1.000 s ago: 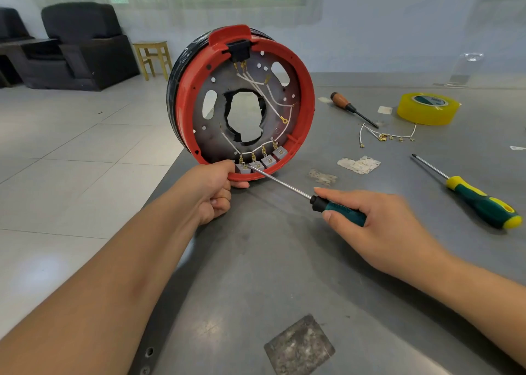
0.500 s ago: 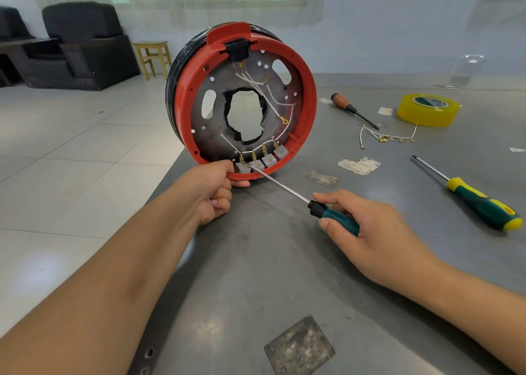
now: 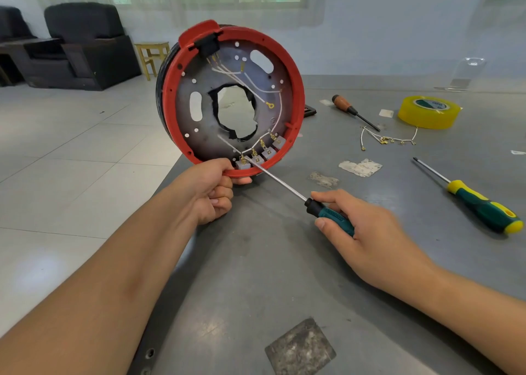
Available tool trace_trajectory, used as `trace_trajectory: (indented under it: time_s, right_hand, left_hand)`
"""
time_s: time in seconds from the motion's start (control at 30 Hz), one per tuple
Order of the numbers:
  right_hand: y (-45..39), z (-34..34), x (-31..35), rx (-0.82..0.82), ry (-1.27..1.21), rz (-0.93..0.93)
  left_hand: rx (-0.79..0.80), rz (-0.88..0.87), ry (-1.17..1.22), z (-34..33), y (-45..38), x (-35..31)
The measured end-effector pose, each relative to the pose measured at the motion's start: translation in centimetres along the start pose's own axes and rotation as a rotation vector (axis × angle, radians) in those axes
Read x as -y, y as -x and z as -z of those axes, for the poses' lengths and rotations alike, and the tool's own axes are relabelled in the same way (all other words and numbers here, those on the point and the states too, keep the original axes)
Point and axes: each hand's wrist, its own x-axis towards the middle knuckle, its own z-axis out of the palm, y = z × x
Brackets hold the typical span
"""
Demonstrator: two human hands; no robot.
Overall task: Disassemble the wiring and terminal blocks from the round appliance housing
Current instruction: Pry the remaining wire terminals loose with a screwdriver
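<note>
1. On the grey metal table [image 3: 256, 275], near its left edge, the round housing [image 3: 296, 84] stands upright on its rim, red ring and open inner face toward the camera, ragged hole through the middle of its dark plate.
2. Left hand [image 3: 212, 192] sits directly under the housing, fingers and thumb curled round the bottom of the red rim, gripping it; housing rises above and slightly right of that hand.
3. Right hand [image 3: 367, 232] lies lower right of the housing, well apart from it, fingers wrapped round the teal-black handle of a screwdriver [image 3: 330, 214].
4. Screwdriver shaft runs up-left from the right hand; tip reaches the leftmost of the terminal blocks [image 3: 269, 154], just beside the left thumb.
5. Terminal blocks: four grey ones in a row along the lower inside rim, each with a brass connector.
6. White wires [image 3: 247, 83] run from the black socket at the top rim down across the plate to the blocks.
7. Right side of the table: yellow tape roll [image 3: 427, 113], green-yellow screwdriver [image 3: 484, 207], wooden-handled screwdriver [image 3: 345, 106], loose wire bundle [image 3: 384, 140] lying between them.
8. Two torn label scraps [image 3: 360, 167] lie between the housing and the green-yellow screwdriver.
</note>
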Motion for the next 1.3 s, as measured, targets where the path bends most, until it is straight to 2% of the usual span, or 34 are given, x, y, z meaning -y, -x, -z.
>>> trace_trajectory:
  time_s: [0.57,0.77,0.87,0.97,1.03,1.2,1.3]
  right_hand:
    - [-0.8,2.3,-2.1,-0.044,-0.091,0.002]
    - [-1.7,4.6,-5.1,-0.008,0.067,0.044]
    - [-1.9,4.7,-5.9,-0.010,0.062,0.085]
    - [-2.0,4.0,-6.1,-0.037,-0.050,0.087]
    - [-2.0,3.2,-6.0,-0.052,-0.216,0.059]
    - [-2.8,1.4,-4.0,-0.172,-0.664,-0.151]
    - [-3.9,0.6,-3.4,-0.274,-0.647,-0.278]
  left_hand:
    - [0.020,0.011,0.016,0.4,-0.6,0.2]
    - [0.032,0.009,0.041,0.7,-0.6,0.2]
    - [0.038,0.004,0.046,0.7,-0.5,0.3]
    - [0.050,-0.011,0.025,0.7,-0.4,0.5]
    - [0.054,-0.028,-0.005,0.7,-0.3,0.6]
    - [0.070,-0.072,-0.144,0.4,-0.1,0.9]
    - [0.087,-0.109,-0.230,0.1,0.0,0.9]
